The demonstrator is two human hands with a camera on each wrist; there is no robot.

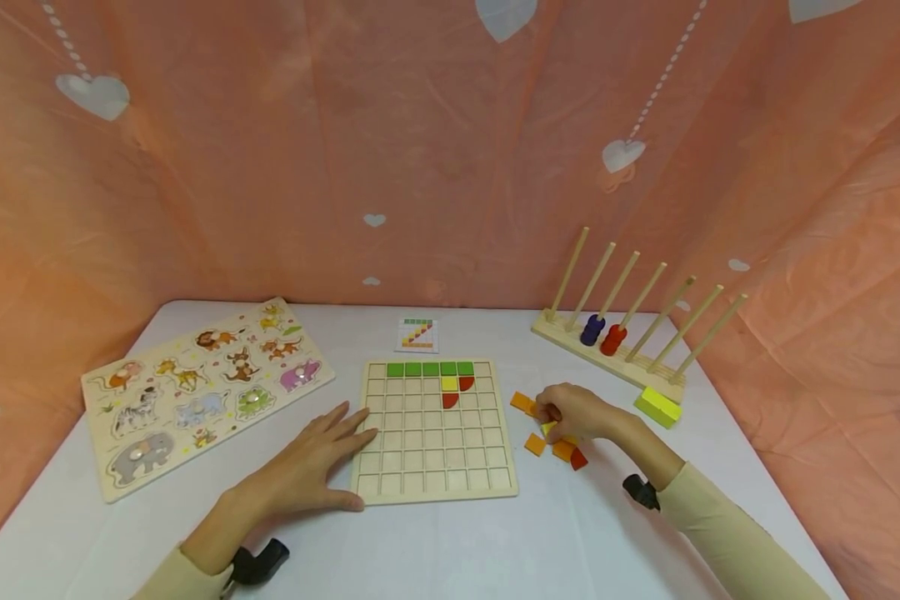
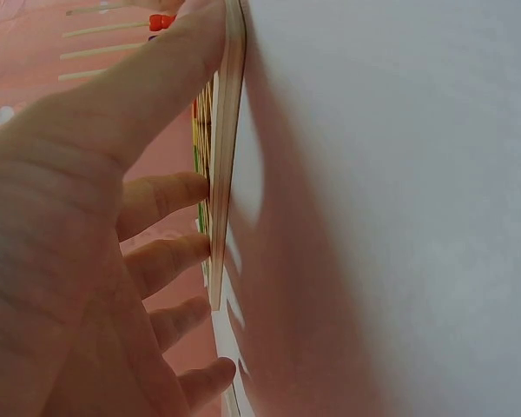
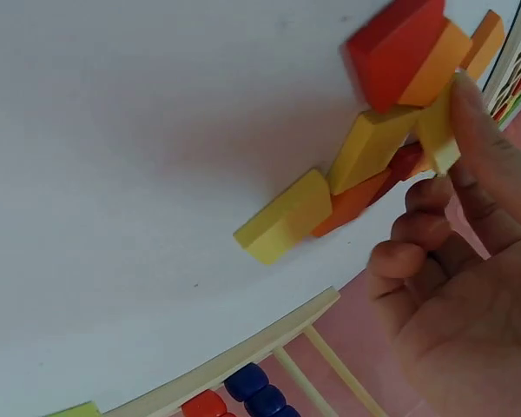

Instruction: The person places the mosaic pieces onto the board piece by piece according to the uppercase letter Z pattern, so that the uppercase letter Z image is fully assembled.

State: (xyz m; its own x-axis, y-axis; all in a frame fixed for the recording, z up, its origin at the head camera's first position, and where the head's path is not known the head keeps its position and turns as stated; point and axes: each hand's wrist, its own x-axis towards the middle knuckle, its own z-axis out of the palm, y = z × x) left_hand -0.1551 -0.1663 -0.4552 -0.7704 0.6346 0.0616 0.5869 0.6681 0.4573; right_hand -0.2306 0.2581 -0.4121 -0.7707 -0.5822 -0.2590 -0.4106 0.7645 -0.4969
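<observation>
A wooden grid board (image 1: pixel 435 433) lies on the table, with a row of green square tiles (image 1: pixel 431 369) along its top. Under that row sit a yellow tile (image 1: pixel 449 383) and two red quarter-round tiles (image 1: pixel 450 401). My left hand (image 1: pixel 300 467) rests at the board's left edge, fingers spread and fingertips on the rim. To the right of the board, my right hand (image 1: pixel 576 412) pinches a yellow tile (image 3: pixel 438 130) between thumb and fingers. Around it lie loose orange, yellow and red tiles, among them an orange tile (image 1: pixel 536 445) and a red one (image 3: pixel 399 48).
Behind the board lies a small pattern card (image 1: pixel 417 335). An animal peg puzzle (image 1: pixel 210 392) is on the left. At the back right stands a wooden rack with upright rods (image 1: pixel 607 358), bearing blue and red beads. Lime-green blocks (image 1: pixel 657 407) sit near its front end.
</observation>
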